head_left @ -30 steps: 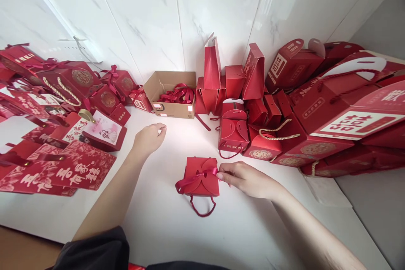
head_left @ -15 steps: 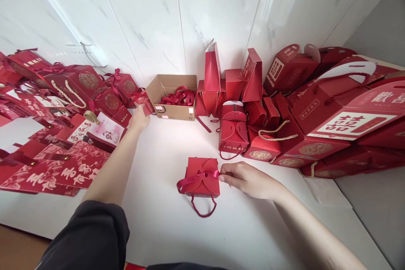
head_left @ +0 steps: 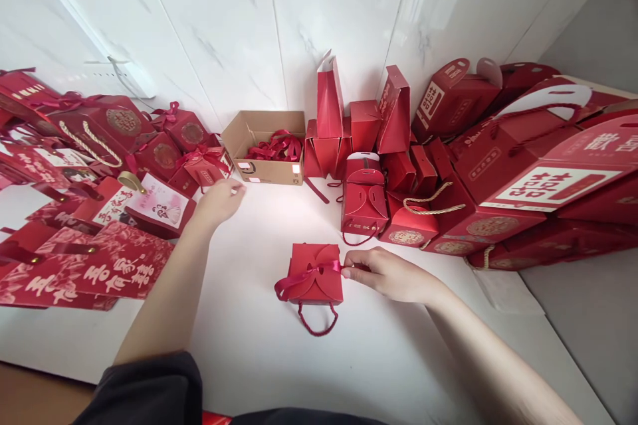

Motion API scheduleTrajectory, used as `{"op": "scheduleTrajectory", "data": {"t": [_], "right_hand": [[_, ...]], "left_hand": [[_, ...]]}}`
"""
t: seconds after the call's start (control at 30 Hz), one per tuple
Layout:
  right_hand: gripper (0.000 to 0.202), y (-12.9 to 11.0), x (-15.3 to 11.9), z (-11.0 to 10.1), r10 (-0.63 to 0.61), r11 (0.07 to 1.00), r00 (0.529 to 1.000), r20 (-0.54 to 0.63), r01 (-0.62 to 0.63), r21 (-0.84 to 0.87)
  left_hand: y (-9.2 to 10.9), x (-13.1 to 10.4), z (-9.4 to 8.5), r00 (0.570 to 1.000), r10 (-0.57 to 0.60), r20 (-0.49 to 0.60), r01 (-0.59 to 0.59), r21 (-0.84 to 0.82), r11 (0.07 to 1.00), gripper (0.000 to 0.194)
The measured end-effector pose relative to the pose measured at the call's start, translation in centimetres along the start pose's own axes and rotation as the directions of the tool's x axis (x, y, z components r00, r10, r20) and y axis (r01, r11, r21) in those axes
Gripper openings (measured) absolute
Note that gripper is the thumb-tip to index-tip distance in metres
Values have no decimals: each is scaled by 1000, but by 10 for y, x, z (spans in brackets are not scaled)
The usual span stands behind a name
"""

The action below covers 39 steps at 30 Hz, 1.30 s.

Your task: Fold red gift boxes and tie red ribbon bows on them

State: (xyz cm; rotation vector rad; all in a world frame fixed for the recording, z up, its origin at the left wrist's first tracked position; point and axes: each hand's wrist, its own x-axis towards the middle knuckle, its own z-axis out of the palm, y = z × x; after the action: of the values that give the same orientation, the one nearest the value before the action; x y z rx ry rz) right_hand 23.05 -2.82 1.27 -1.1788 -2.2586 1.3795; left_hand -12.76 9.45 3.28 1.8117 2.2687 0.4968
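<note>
A small red box (head_left: 319,289) lies on the white table, its curved flaps closed, with a pink-red ribbon (head_left: 299,279) through the top and a dark red cord handle (head_left: 319,332) toward me. My right hand (head_left: 383,273) pinches the ribbon's end at the box's right side. My left hand (head_left: 222,200) is over the table in front of the cardboard box, fingers loosely apart, holding nothing. Just beyond it sits a small red box with a ribbon bow (head_left: 207,167), not touched by the fingers.
An open cardboard box (head_left: 274,171) of red ribbons stands by the tiled wall. Red gift boxes (head_left: 164,156) and printed bags (head_left: 119,262) crowd the left. More red boxes (head_left: 365,202) and large gift boxes (head_left: 548,172) fill the back and right.
My left hand has let go of the small bowed box by the cardboard box and drawn back from it. My right hand still pinches the ribbon. The view has shifted slightly.
</note>
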Motion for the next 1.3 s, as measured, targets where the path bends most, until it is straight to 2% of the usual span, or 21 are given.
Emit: {"op": "scheduleTrajectory", "data": {"t": [0.03,0.07,0.1,0.13,0.17,0.2,0.3,0.4,0.5,0.57,0.7,0.77,0.83,1.0,1.07,1.23,1.3], "right_hand": [[34,1,1,0,12,1000,1000,7,-12,16],[34,2,2,-1,24,999,1000,14,-25,37],[35,3,3,-2,35,997,999,18,-36,62],[35,4,3,-2,42,995,999,22,-44,87],[36,4,4,-3,49,993,999,24,-51,109],[38,5,4,-3,58,990,998,27,-61,127],[45,6,5,-4,90,979,996,25,-92,179],[49,8,6,-3,108,958,994,16,-108,264],[50,12,10,1,93,918,996,-2,-85,387],[49,14,12,5,76,887,997,-33,-53,459],[44,15,16,9,73,874,995,-73,-29,485],[44,15,17,11,60,880,994,-91,-10,475],[43,15,18,12,44,887,995,-94,4,462],[44,15,19,14,31,911,994,-106,16,413],[44,15,18,13,42,913,992,-119,11,408],[45,16,17,11,73,919,993,-92,-31,394],[45,18,18,12,66,916,994,-90,-25,400]], "left_hand": [[12,-17,-3,972,166,166,-155,-79,985,40],[23,-35,-6,887,324,329,-277,-182,943,37],[34,-53,-8,785,416,459,-331,-256,908,39],[43,-69,-9,691,457,560,-353,-290,890,42],[49,-84,-9,652,462,602,-365,-285,886,46],[54,-96,-7,632,444,636,-372,-253,893,50],[52,-117,0,616,368,697,-308,-217,926,56],[42,-120,7,529,378,760,-164,-345,924,51],[37,-120,11,448,461,766,-27,-504,863,46],[37,-122,13,450,500,740,50,-580,813,44],[37,-127,20,563,504,654,205,-702,682,40],[35,-128,24,583,469,664,280,-706,651,40],[33,-127,27,567,452,689,289,-680,674,40],[28,-121,25,567,478,671,129,-645,753,37],[25,-118,24,553,487,676,97,-633,768,37],[17,-111,24,421,534,733,85,-618,781,34],[15,-108,25,401,552,731,51,-619,784,33]]}}
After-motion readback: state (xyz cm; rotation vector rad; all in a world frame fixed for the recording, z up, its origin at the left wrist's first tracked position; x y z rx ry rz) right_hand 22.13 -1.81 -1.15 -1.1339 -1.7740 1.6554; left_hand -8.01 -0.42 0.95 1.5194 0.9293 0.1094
